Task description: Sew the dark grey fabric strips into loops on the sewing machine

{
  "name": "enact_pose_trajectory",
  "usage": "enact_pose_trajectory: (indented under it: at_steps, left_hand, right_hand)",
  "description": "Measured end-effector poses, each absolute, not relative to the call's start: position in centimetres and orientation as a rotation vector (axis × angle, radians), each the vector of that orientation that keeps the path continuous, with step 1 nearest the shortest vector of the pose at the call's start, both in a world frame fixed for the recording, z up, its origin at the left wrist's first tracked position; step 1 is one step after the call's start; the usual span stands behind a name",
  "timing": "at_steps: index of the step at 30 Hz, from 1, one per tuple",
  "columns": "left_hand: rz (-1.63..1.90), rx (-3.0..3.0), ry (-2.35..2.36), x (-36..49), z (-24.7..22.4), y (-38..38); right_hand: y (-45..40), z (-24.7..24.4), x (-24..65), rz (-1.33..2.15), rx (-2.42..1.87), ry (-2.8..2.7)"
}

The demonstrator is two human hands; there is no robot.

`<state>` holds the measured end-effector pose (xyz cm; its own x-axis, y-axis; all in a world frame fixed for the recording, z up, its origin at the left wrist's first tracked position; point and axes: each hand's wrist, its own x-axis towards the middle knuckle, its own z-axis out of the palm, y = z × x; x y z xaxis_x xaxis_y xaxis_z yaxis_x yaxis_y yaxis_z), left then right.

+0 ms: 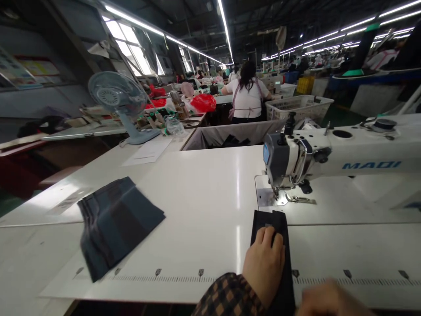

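My left hand (265, 263) presses down on a folded black cloth piece (287, 245), its fingers bent and close together on the fabric. The cloth lies lengthwise on the table, its far end just short of the metal needle plate (263, 197). Beyond it stands a white and grey sewing machine (286, 153), with its needle area over the plate. At the bottom edge my right hand (332, 300) is smeared by motion and partly out of the picture, right of the cloth; its fingers cannot be made out.
A stack of dark blue cut cloth (121, 224) lies on the white table (197, 197) at left. A printed ruler scale runs along the near edge. Behind are a fan (131, 127), a paper sheet (148, 151), a cloth-lined bin (197, 139), a white basket (299, 105) and a seated person (247, 98).
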<state>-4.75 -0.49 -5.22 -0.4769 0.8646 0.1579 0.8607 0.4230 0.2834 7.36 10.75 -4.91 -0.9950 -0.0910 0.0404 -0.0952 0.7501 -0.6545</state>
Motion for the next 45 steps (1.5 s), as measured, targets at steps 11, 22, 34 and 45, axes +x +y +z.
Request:
enact_pose_trajectory:
  at_steps: [11,22,34,45]
  left_hand:
    - [0.328,1.749,2.669,-4.8,-5.5,0.2]
    - [0.357,1.629,2.821,-3.1,-7.5,1.3]
    - [0.340,1.608,2.792,-3.6,-7.0,1.1]
    - [0.456,1.684,2.928,-4.1,-8.3,1.4]
  right_hand:
    - [18.2,-4.9,-3.0,0.914,-0.510,-2.941]
    - [17.8,-5.1,-2.8,0.824,-0.531,-2.951]
    - [18.1,-5.0,-2.0,0.886,-0.352,-2.948]
    - [17.3,-5.6,-2.2,0.769,-0.536,-2.904]
